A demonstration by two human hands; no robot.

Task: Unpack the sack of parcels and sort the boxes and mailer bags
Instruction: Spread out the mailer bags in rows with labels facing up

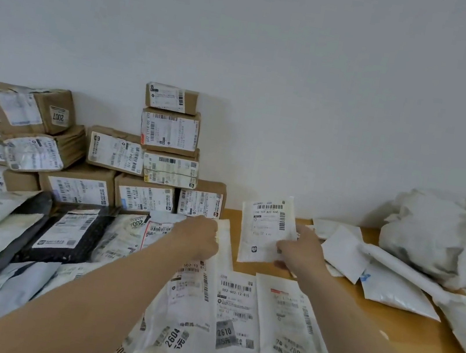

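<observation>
My right hand (300, 252) pinches the lower right edge of a white mailer bag (265, 227) with a barcode label, held upright above the wooden table (403, 328). My left hand (200, 237) grips the edge of another white mailer bag (223, 237) that lies just left of it. White labelled mailer bags (234, 314) lie in rows below my hands, with a black mailer (70, 233) among more bags at left. Brown cardboard boxes (168, 132) are stacked against the wall. The crumpled white sack (436, 236) sits at the right.
Several unlabelled white mailer bags (391, 287) lie loose on the table between my right hand and the sack. The white wall stands right behind the box stack. Bare wood shows between the held bag and the boxes.
</observation>
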